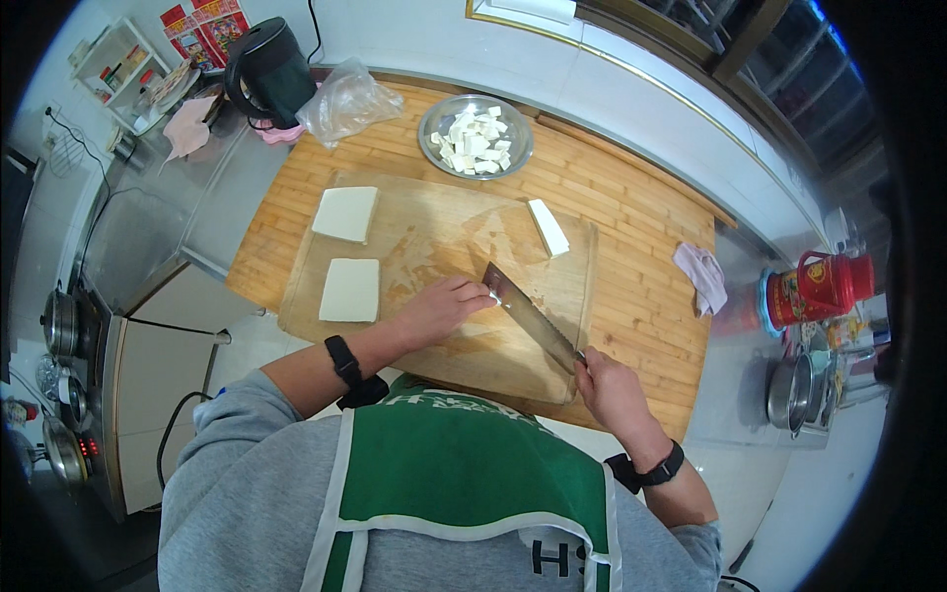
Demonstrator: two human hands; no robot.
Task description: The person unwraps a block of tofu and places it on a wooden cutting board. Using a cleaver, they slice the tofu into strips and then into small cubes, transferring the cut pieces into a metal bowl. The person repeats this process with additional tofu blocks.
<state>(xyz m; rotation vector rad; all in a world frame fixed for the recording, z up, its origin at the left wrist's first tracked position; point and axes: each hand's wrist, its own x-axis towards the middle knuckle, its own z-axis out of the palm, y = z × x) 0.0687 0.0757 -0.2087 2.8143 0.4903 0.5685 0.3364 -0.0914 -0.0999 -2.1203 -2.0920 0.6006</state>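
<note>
My right hand (pixel 614 388) grips the handle of a large kitchen knife (pixel 534 317), whose blade slants up and left over the wooden cutting board (pixel 444 222). At the blade's far end, the fingertips of my left hand (pixel 447 303) touch or nearly touch the metal. A small white bit (pixel 495 297) shows there; whether the fingers pinch it or it clings to the blade, I cannot tell. Two flat white tofu slabs (pixel 348 289) (pixel 345 213) lie on the board's left side. A narrow tofu strip (pixel 548 228) rests near the upper right.
Behind the board, a steel bowl (pixel 476 137) holds several tofu cubes. A plastic bag (pixel 348 103) and black kettle (pixel 270 70) stand back left. On the right are a pale cloth (pixel 701 277), a red thermos (pixel 806 292) and steel pots (pixel 790 392). The wooden table (pixel 644 222) meets a tiled wall.
</note>
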